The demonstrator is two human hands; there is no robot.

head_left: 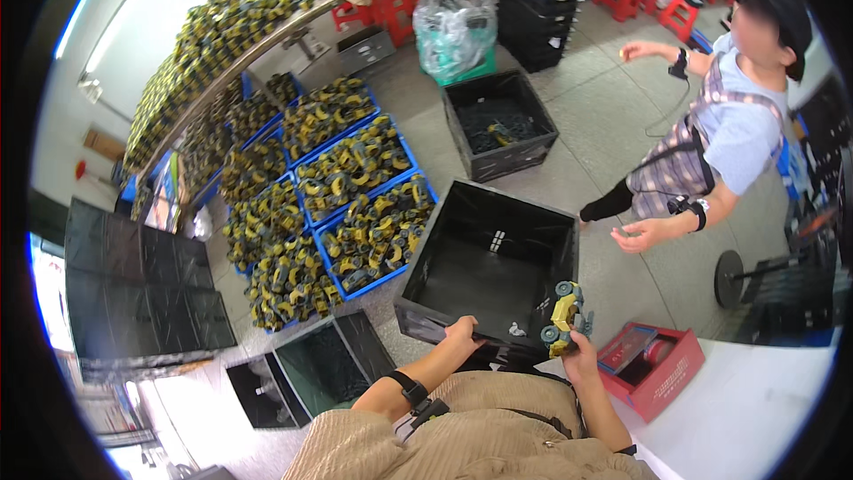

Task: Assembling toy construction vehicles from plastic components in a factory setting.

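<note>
My left hand (461, 334) is closed over the near rim of a large black plastic crate (462, 280) in front of my body. Between the fingers of my right hand (581, 358) is a yellow and grey toy car (564, 313) with chunky grey wheels. It is held tilted on end at the crate's near right corner, partly over the rim. Inside the crate lies a small whitish scrap (516, 330) near the close wall; the dark bottom shows otherwise.
Blue trays (330, 280) at left hold many similar toy cars; more are heaped on a long table (267, 40). Another black crate (502, 163) stands beyond. A co-worker (733, 116) stands at right. A red box (662, 391) sits near my right arm, and open bins (298, 360) at left.
</note>
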